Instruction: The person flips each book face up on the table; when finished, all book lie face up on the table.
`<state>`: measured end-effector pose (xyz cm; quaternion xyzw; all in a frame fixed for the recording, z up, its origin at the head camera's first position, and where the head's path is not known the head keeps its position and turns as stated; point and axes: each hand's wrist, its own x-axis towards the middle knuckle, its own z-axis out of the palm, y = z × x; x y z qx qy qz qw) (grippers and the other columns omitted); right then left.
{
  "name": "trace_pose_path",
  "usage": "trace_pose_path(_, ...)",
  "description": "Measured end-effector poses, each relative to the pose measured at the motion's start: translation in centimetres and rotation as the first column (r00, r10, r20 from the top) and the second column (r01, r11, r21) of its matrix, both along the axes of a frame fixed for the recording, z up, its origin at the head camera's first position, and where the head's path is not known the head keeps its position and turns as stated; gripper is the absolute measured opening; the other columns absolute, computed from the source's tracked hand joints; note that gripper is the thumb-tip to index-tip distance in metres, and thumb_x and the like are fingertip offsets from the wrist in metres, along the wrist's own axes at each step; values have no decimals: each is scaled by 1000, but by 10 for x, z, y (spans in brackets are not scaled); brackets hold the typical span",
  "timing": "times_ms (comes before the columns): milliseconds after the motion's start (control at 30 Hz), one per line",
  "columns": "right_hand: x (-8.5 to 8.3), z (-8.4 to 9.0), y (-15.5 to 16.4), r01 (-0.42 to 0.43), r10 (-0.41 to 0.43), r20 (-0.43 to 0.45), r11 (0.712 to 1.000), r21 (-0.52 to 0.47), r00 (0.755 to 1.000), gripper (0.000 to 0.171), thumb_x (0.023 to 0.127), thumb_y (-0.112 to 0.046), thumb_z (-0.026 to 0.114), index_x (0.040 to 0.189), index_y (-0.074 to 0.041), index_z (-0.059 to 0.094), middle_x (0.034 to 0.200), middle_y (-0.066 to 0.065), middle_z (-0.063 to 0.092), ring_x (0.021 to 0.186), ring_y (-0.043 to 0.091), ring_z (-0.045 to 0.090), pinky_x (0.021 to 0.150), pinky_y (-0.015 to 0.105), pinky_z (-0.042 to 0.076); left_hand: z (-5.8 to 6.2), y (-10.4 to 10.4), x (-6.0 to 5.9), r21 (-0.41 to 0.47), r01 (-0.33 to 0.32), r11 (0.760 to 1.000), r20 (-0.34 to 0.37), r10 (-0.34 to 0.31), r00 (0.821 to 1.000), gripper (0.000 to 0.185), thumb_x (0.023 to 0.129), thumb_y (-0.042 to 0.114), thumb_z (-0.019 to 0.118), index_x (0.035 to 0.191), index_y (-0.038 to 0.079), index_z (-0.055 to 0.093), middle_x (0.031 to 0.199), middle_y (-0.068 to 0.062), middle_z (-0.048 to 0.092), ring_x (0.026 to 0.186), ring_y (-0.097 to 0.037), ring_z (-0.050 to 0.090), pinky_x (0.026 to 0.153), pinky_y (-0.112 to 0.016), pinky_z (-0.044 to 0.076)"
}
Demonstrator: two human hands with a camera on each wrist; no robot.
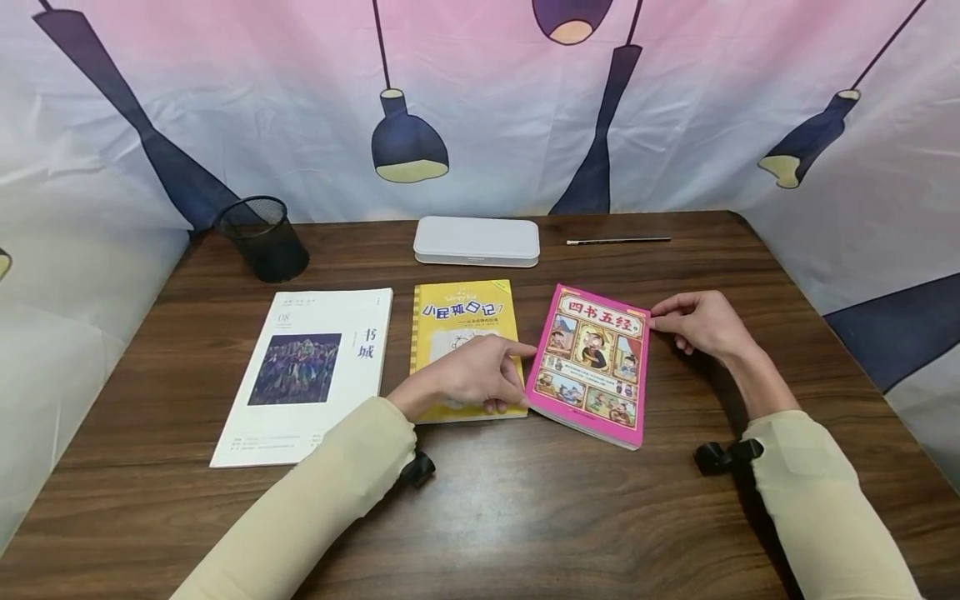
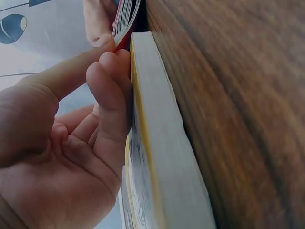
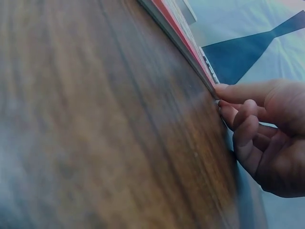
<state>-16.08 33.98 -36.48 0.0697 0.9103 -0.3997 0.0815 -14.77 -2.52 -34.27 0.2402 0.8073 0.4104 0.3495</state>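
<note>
On the right part of the wooden table [image 1: 675, 517] lies the pink book [image 1: 592, 367], skewed, its left edge just over the yellow book [image 1: 461, 321]. It seems to be mid-straightening; squaring it next calls for an even push from both sides. Its cover is bright pink with cartoon panels. The left hand [image 1: 472, 377], index finger out and the rest curled, touches its left edge; the right hand [image 1: 701, 323] pinches its top right corner. Further left lies a white book [image 1: 315, 367].
</note>
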Motion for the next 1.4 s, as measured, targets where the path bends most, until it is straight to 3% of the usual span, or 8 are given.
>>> trace_pose_path(267,-2,5,-1,-94,92,47,995,33,995,64,93,-34,83,143,-1,60,88,7,63,62,16,58,55,32,53,-2,9,9,-3,-37,999,-62,37,997,78,91,4,81,159,-2,42,74,-2,75,52,-11,63,53,-27,57)
trace_pose_path(533,-6,8,-2,-173,168,73,982,73,983,76,91,-34,85,151,-2,50,85,7,59,61,19,55,52,32,49,-1,19,18,-3,-72,997,-110,72,991,81,88,3,83,158,-5,42,70,-4,74,48,-11,62,50,-28,56)
trace_pose_path(600,-7,8,-2,-180,174,74,981,79,982,77,91,-33,84,152,-2,49,86,7,58,62,19,55,52,32,48,-1,22,18,-28,-76,997,-139,72,988,81,88,4,84,157,-5,43,67,-2,73,47,-11,61,50,-29,56)
trace_pose_path(700,-9,8,-2,-189,183,76,978,84,980,76,92,-32,83,153,-2,49,87,7,58,63,19,55,52,32,48,-2,26,20,-127,-63,990,-245,30,969,83,86,12,88,156,-3,46,67,-2,72,51,-11,61,65,-29,59)
trace_pose_path(767,-9,9,-2,-193,187,77,978,83,979,76,93,-32,83,154,-2,48,88,7,58,64,19,55,52,32,48,-2,29,21,-211,-52,976,-334,-22,942,84,85,20,90,155,-1,49,78,-7,76,65,-14,67,82,-31,59)
trace_pose_path(867,-10,9,-3,-195,188,80,977,84,979,77,93,-32,83,154,-2,48,88,7,57,64,19,55,52,32,47,-2,32,22,-313,-64,948,-429,-82,899,84,84,32,91,154,5,54,116,-13,78,101,-21,71,102,-38,55)
trace_pose_path(967,-11,10,-3,-195,189,79,977,81,979,78,92,-34,84,154,-2,49,88,7,56,64,19,55,52,31,47,-3,32,23,-344,-87,935,-458,-86,885,83,82,38,92,153,10,57,145,-12,67,127,-27,66,109,-43,52)
trace_pose_path(1400,-20,9,4,-213,206,86,973,84,975,81,91,-37,85,156,-5,50,82,4,56,56,14,50,49,29,44,-5,30,23,-308,-98,946,-460,-58,886,95,79,44,94,158,12,51,147,-14,65,123,-26,67,106,-44,54)
